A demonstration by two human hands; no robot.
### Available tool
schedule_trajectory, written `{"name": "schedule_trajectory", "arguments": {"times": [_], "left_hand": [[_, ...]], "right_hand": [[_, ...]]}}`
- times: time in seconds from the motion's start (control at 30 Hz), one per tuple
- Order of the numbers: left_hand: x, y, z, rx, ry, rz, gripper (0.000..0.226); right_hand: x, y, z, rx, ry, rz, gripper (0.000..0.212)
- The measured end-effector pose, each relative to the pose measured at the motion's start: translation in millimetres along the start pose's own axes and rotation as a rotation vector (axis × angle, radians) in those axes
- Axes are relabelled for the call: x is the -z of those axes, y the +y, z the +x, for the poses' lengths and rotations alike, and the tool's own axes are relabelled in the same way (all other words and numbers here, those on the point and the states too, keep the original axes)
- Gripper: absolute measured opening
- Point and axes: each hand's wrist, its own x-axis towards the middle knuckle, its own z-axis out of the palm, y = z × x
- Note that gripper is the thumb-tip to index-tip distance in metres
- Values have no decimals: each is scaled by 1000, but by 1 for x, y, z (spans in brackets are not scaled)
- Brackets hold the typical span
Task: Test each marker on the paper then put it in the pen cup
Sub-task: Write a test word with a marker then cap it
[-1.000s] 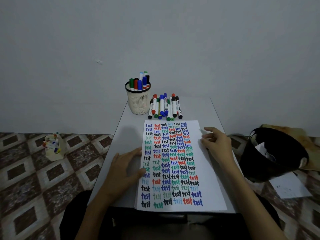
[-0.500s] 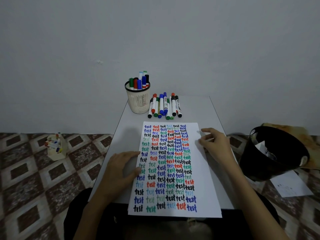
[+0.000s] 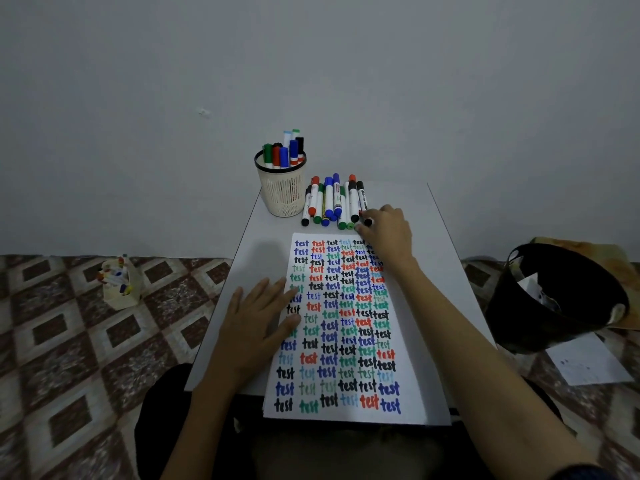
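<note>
Head view: pen cup (image 3: 281, 192), cream mesh w/ black rim, stands upright at far left of the counter (image 3: 438, 244), near the wall. Inside it: a bunch of capped markers (image 3: 284, 154) standing on end – green, red, blue, black caps, plus two taller pale ones at the back. Just right of the cup, a row of loose markers (image 3: 329, 202) lies on the counter, side by side & touching, white barrels w/ red, blue, green, black caps; some overlap. Rightmost is a black marker (image 3: 361, 199).

Paper (image 3: 412, 386) lies lengthwise in front of the row, covered in columns of "test" in black, blue, red, green; its near edge hangs over the counter's edge toward the person.

On the floor, right: black bin (image 3: 540, 327), tilted, w/ white scraps inside; a loose sheet (image 3: 588, 367) lies just beside it. On the floor, left: small cream holder (image 3: 122, 289) w/ a few coloured markers in it, well apart from the counter.

Left hand (image 3: 258, 327): flat, fingers spread, palm on the counter, fingertips & thumb on the paper's left edge. It holds nothing.

Right hand (image 3: 389, 232): over the paper's far right corner, fingers bent, tips at the near end of the black marker. Can't tell if it pinches the marker or only touches it – fingertips hidden by the hand's own back.
</note>
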Motion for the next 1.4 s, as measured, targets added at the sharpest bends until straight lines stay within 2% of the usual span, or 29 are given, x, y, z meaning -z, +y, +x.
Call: {"name": "schedule_trajectory", "arguments": {"times": [0.2,0.37,0.47,0.53,0.63,0.7,0.8,0.83,0.97,1.1,1.27,1.4], "left_hand": [[1,1,-1,5,-8,12,68],[3,4,-1,19,11,-61,75],[5,7,0,48,25,-155,79],[8,10,2,65,53,-243,74],[18,32,6,14,80,-365,69],[27,57,8,-27,25,-435,64],[29,83,12,-112,-59,-527,28],[29,88,12,-122,-76,-564,20],[22,100,5,-78,-155,-693,28],[14,111,-2,19,-301,-905,28],[14,122,-3,61,-202,-944,28],[17,121,-5,50,-183,-1034,29]], "right_hand": [[0,-2,-5,-119,176,226,16],[38,-13,-37,-218,585,752,15],[63,-19,-65,-281,700,1020,13],[76,-25,-88,-318,628,1202,13],[88,-36,-122,-292,344,1299,21],[90,-46,-139,-257,162,1335,24],[94,-61,-153,-258,44,1416,29],[95,-64,-156,-264,14,1414,29],[92,-67,-167,-250,-193,1274,36],[94,-68,-172,-270,-185,1225,44],[96,-67,-173,-306,-178,1275,28],[101,-68,-173,-292,-172,1288,32]]}}
